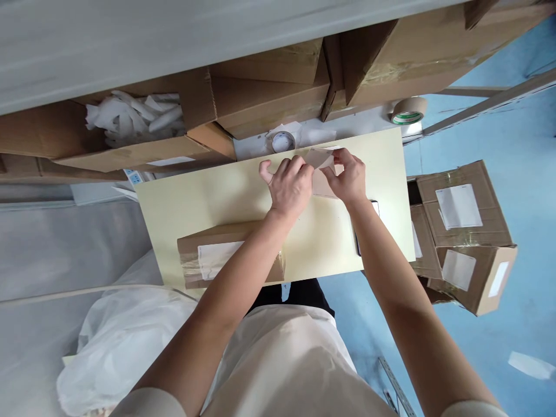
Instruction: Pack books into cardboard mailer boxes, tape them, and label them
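Observation:
A thin white paper label [325, 186] lies between my hands over the far side of the pale yellow tabletop [317, 243], its upper part lifted and bent. My left hand [290, 184] is closed at the label's left edge, thumb sticking out to the left. My right hand [350, 176] pinches the label's upper right corner between thumb and fingertips. Below my left forearm sits a taped cardboard box [234, 233] with a white label on its top, partly hidden by that arm. A dark-edged flat object [358, 246], perhaps a phone, is mostly covered by my right forearm.
Behind the tabletop are a clear tape roll [283, 142], a brown tape roll [409, 110] and an open carton [130, 152] of white scraps. Labelled cartons [467, 223] stand on the blue floor at right. A white plastic bag [125, 336] is at lower left.

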{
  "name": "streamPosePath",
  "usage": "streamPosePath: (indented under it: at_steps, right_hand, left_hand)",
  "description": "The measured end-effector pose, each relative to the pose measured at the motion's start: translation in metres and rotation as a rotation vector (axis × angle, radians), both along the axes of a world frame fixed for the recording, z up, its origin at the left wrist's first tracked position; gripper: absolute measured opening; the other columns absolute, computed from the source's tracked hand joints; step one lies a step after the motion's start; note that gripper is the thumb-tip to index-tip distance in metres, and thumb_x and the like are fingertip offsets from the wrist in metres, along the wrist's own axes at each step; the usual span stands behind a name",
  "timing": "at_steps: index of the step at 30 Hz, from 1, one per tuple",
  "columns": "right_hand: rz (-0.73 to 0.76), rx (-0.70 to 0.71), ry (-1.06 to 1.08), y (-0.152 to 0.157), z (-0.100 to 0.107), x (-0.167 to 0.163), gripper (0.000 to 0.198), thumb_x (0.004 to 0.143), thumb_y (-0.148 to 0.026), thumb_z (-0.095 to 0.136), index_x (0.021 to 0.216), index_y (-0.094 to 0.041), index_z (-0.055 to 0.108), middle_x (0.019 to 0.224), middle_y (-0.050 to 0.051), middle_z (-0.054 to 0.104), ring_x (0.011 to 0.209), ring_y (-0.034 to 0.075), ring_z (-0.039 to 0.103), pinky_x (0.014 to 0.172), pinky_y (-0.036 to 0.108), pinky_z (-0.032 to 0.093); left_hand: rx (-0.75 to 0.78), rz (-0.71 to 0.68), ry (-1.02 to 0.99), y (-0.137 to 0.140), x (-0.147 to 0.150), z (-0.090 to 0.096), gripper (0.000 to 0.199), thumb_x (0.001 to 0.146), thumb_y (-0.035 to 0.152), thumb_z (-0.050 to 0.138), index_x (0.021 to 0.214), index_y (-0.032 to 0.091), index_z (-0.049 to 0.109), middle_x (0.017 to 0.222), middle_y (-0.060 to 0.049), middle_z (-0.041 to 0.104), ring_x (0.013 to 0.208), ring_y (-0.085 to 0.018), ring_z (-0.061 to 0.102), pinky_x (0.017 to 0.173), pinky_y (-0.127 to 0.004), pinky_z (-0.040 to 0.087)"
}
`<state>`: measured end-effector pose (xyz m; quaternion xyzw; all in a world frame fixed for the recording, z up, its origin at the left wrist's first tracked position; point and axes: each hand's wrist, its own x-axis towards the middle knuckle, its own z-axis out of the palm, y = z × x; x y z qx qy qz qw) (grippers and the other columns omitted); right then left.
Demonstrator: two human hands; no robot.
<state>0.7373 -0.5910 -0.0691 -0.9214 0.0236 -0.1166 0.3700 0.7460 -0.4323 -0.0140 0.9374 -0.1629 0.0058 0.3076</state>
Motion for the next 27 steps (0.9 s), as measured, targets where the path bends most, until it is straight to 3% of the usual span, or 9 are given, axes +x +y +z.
streamPosePath:
  at_steps: [3, 6, 9, 11, 14, 17, 21, 24, 27]
  right_hand:
    - [-0.032, -0.056, 0.007, -0.004, -0.001, 0.001, 0.021, 0.089, -0.035, 0.044, 0.100, -0.022, 0.057, 0.079, 0.004, 0.065, 0.077, 0.020, 0.062, 0.082, 0.040, 0.045]
    - [-0.010, -0.150, 0.043, -0.005, 0.004, -0.003, 0.023, 0.089, -0.030, 0.044, 0.106, -0.022, 0.056, 0.086, 0.005, 0.066, 0.085, 0.022, 0.062, 0.095, 0.048, 0.037]
    - [0.074, -0.222, 0.094, -0.003, 0.014, -0.008, 0.032, 0.086, -0.035, 0.049, 0.115, -0.022, 0.054, 0.109, 0.010, 0.062, 0.108, 0.028, 0.055, 0.102, 0.053, 0.031]
    - [0.129, -0.224, 0.112, -0.003, 0.019, -0.010, 0.042, 0.083, -0.043, 0.054, 0.120, -0.024, 0.052, 0.128, 0.011, 0.052, 0.123, 0.032, 0.044, 0.102, 0.055, 0.031]
    - [0.158, -0.117, 0.075, -0.003, 0.019, -0.007, 0.043, 0.085, -0.052, 0.051, 0.121, -0.027, 0.052, 0.139, 0.008, 0.042, 0.132, 0.033, 0.034, 0.101, 0.055, 0.034]
    - [0.096, 0.052, 0.002, -0.003, 0.017, -0.002, 0.040, 0.093, -0.050, 0.038, 0.117, -0.025, 0.056, 0.130, 0.009, 0.050, 0.125, 0.027, 0.044, 0.099, 0.050, 0.040]
    - [0.056, 0.157, -0.031, 0.001, 0.028, -0.001, 0.041, 0.095, -0.047, 0.032, 0.110, -0.022, 0.061, 0.108, 0.010, 0.062, 0.107, 0.024, 0.058, 0.092, 0.044, 0.047]
    - [0.163, 0.216, -0.008, 0.002, 0.037, -0.007, 0.038, 0.091, -0.050, 0.043, 0.109, -0.022, 0.061, 0.102, 0.009, 0.065, 0.100, 0.024, 0.061, 0.088, 0.042, 0.049]
    - [0.233, 0.330, 0.048, -0.002, 0.033, -0.015, 0.053, 0.079, -0.054, 0.061, 0.120, -0.023, 0.055, 0.102, 0.007, 0.067, 0.098, 0.024, 0.062, 0.085, 0.041, 0.051]
  left_hand:
    - [-0.018, 0.020, -0.007, -0.001, 0.001, 0.000, 0.025, 0.089, 0.021, 0.043, 0.080, 0.029, 0.065, 0.090, -0.003, 0.064, 0.104, -0.025, 0.055, 0.102, -0.054, 0.018]
    - [-0.029, 0.038, -0.028, -0.002, 0.003, 0.000, 0.026, 0.090, 0.021, 0.041, 0.079, 0.028, 0.064, 0.089, -0.002, 0.064, 0.104, -0.024, 0.054, 0.102, -0.053, 0.017]
    - [-0.032, 0.029, -0.028, -0.002, 0.004, -0.001, 0.026, 0.090, 0.021, 0.042, 0.079, 0.028, 0.063, 0.090, -0.002, 0.064, 0.103, -0.024, 0.054, 0.102, -0.052, 0.017]
    - [-0.025, -0.002, -0.016, -0.003, 0.004, -0.003, 0.025, 0.091, 0.022, 0.042, 0.080, 0.029, 0.063, 0.092, -0.002, 0.064, 0.104, -0.024, 0.053, 0.102, -0.051, 0.017]
    - [0.002, -0.097, 0.014, -0.004, 0.002, -0.003, 0.022, 0.091, 0.024, 0.043, 0.085, 0.030, 0.064, 0.096, -0.002, 0.064, 0.107, -0.024, 0.053, 0.103, -0.050, 0.018]
    - [0.055, -0.165, 0.011, -0.006, 0.000, 0.002, 0.016, 0.086, 0.034, 0.053, 0.097, 0.029, 0.064, 0.111, -0.004, 0.062, 0.116, -0.028, 0.049, 0.104, -0.050, 0.019]
    - [0.045, -0.048, -0.175, -0.007, 0.000, 0.009, 0.056, 0.078, 0.047, 0.061, 0.129, 0.026, 0.048, 0.141, -0.010, 0.043, 0.133, -0.034, 0.033, 0.105, -0.050, 0.019]
    - [-0.048, -0.017, -0.198, -0.005, 0.004, 0.003, 0.039, 0.090, 0.038, 0.046, 0.128, 0.029, 0.046, 0.132, -0.008, 0.053, 0.127, -0.027, 0.042, 0.106, -0.047, 0.021]
    - [-0.204, 0.032, -0.118, 0.001, 0.010, -0.009, 0.029, 0.097, 0.033, 0.029, 0.112, 0.027, 0.054, 0.107, -0.005, 0.064, 0.110, -0.021, 0.056, 0.102, -0.043, 0.030]
